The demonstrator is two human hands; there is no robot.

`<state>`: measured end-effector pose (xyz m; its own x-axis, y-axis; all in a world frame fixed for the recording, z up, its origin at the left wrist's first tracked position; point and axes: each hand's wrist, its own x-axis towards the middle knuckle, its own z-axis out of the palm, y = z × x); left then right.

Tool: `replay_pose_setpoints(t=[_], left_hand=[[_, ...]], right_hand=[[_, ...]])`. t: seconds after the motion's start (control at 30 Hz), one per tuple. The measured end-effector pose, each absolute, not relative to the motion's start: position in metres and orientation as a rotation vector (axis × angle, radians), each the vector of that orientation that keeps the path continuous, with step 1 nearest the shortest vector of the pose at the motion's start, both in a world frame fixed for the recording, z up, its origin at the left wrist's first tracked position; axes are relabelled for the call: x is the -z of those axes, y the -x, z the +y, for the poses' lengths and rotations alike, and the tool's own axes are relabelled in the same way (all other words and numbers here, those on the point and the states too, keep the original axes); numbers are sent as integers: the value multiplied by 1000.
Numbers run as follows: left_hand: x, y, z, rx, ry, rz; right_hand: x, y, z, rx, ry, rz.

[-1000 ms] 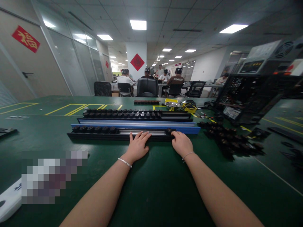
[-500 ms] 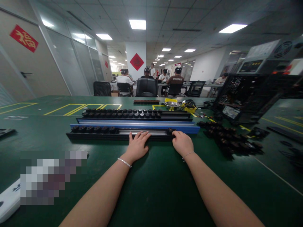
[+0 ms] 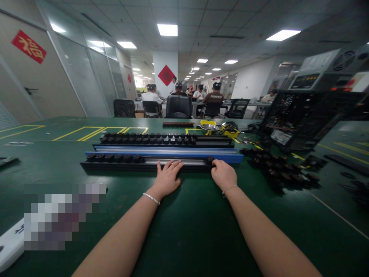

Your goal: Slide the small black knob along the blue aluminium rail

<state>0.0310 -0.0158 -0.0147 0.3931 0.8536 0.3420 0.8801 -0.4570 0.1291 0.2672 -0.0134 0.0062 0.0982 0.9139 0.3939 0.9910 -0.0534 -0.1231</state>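
A long black rail [image 3: 184, 167] with a silvery channel lies across the table in front of me. Several round black socket-like modules [image 3: 108, 157] sit in a row at its left end. My left hand [image 3: 168, 179] rests on the rail's near edge around its middle, fingers spread. Near the rail's right end, the bent fingers of my right hand [image 3: 224, 175] grip a single black socket-like module [image 3: 210, 159]; its near side is partly hidden by them. Just behind lies a blue rail [image 3: 235, 158], and beyond it another black rail [image 3: 215, 141] largely filled with such modules.
A pile of black modules [image 3: 284, 171] lies to the right. Behind it stands an open computer case [image 3: 300, 115]. A metal bowl [image 3: 210, 127] and yellow trays with cables are farther back. A white object [image 3: 11, 242], partly pixelated, lies at left. People sit in the background.
My right hand has shifted slightly to the right along the rail, and the module at its fingertips has moved the same way. My left hand stays where it was.
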Motion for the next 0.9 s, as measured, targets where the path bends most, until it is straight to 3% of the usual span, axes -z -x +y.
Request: replay_pose_setpoints(t=[0.9], left_hand=[[14,-32,-16,519,2541,-1622]], right_hand=[[-10,-269,-13,155,2094,-1680]])
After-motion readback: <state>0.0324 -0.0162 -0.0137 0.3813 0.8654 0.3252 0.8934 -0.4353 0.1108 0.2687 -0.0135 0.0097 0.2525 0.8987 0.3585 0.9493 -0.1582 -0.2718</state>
